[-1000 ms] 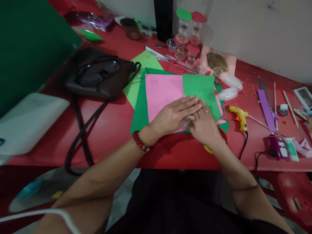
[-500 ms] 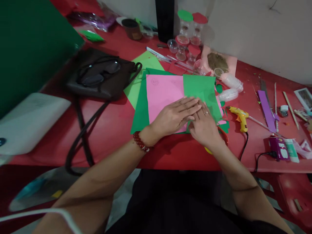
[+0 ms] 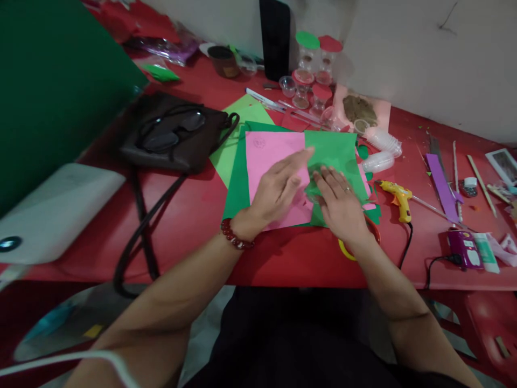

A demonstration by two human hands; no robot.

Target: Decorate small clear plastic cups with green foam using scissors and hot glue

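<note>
My right hand [image 3: 341, 202] lies flat on a green paper sheet [image 3: 333, 148], its fingers stretched out and a ring on one of them. The sheet adjoins a pink paper sheet [image 3: 274, 148] bearing a small round stamp mark. Over the pink sheet, my left hand [image 3: 277, 188] is tilted on its edge, fingers straight and holding nothing; whether it touches the paper I cannot tell. Darker green paper [image 3: 236, 186] shows beneath both sheets. A yellow loop [image 3: 346, 251] and an orange loop peek out from under my right wrist.
A yellow glue gun [image 3: 398, 199] with a cord lies to the right, near a purple strip [image 3: 441, 186]. Lidded plastic cups [image 3: 307, 54] and a heap of brown grains [image 3: 359, 109] stand behind. A dark bag [image 3: 173, 153] with glasses on it sits left.
My left hand has lifted off my right hand and drawn back left, turning onto its edge. My right hand remains on the green sheet, its fingers now uncovered. The view has shifted slightly.
</note>
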